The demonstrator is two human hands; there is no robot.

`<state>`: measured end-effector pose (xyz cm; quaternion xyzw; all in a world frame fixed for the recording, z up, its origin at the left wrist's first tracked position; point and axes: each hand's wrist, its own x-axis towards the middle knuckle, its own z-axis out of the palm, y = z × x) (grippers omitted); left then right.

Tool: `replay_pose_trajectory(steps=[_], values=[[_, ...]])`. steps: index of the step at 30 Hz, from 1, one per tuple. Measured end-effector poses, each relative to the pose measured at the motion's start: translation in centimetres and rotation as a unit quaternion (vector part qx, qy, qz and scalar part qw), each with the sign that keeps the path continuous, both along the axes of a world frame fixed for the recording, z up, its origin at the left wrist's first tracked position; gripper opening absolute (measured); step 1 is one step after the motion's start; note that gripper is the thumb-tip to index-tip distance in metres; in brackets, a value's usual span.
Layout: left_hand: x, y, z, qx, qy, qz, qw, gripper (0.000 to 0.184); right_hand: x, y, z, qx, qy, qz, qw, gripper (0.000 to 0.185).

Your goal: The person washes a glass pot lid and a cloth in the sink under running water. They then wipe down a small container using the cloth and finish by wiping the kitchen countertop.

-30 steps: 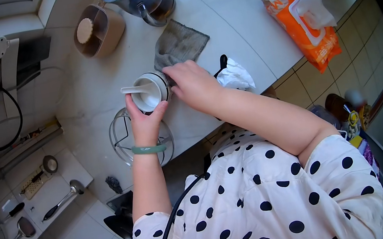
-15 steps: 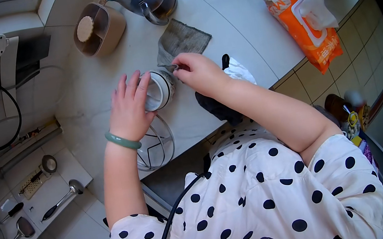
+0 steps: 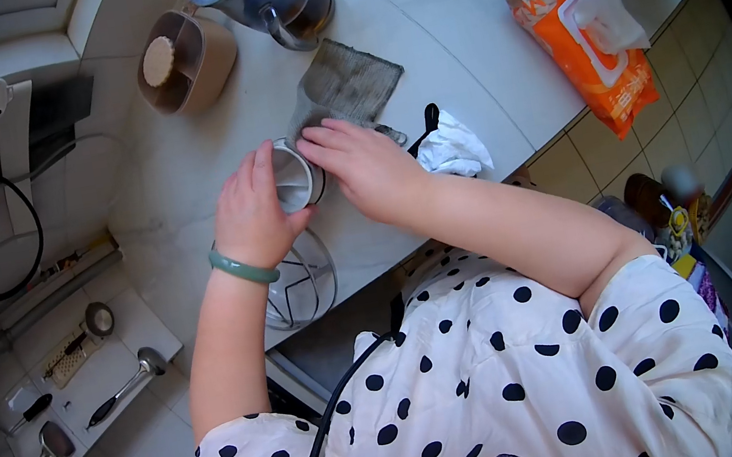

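Note:
A white cup (image 3: 293, 183) with dark bands lies tipped on the counter, its mouth facing my left hand. My left hand (image 3: 253, 204), with a green bangle at the wrist, is closed around its left side and rim. My right hand (image 3: 364, 161) presses curled fingers against the cup's right rim; its thumb is hidden. A grey cloth (image 3: 360, 79) lies just beyond, one end bunched against the right fingers; whether they pinch it is unclear. Below the left hand stands a round wire rack (image 3: 305, 282). A white bundle (image 3: 452, 146) with a black strap lies beyond the right forearm.
A glass pitcher (image 3: 290, 4) of dark liquid and a beige divided container (image 3: 193, 64) stand at the back. An orange wipes pack (image 3: 589, 56) lies at the right counter edge. Ladles (image 3: 149, 364) and other utensils rest on a lower-left ledge. A cable (image 3: 332, 403) crosses my shirt.
My right hand has left its pinch on the cloth's corner and moved left onto the cup's rim. The cup has shifted slightly left. The dark fabric under my right forearm no longer shows.

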<state>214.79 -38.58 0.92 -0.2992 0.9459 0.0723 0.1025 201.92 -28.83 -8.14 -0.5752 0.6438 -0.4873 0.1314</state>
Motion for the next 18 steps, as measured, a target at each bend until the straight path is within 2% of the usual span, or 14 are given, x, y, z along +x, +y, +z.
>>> replay_pose_trajectory(steps=[3, 6, 9, 12, 15, 18], values=[[-0.1, -0.1, 0.0, 0.009, 0.007, 0.002, 1.000, 0.085, -1.2, -3.2, 0.4, 0.123, -0.121, 0.141, 0.975, 0.042], [-0.3, -0.1, -0.1, 0.019, 0.012, 0.006, 1.000, 0.085, -1.3, -2.8, -0.1, 0.108, -0.124, 0.158, 0.974, 0.043], [-0.1, -0.2, -0.1, 0.015, 0.023, 0.010, 1.000, 0.084, -1.0, 0.7, -0.1, 0.089, -0.110, 0.117, 0.983, 0.042], [-0.1, -0.1, -0.1, 0.016, 0.018, 0.007, 1.000, 0.084, -0.9, -0.5, 0.3, 0.096, -0.096, 0.101, 0.986, 0.042], [-0.2, -0.1, 0.0, 0.013, 0.009, 0.008, 1.000, 0.084, -2.3, -4.2, 1.9, 0.209, -0.105, 0.217, 0.948, 0.045], [-0.4, 0.1, 0.1, 0.011, 0.001, 0.014, 1.000, 0.084, -2.0, -3.9, 0.3, 0.160, -0.098, 0.221, 0.957, 0.043]])
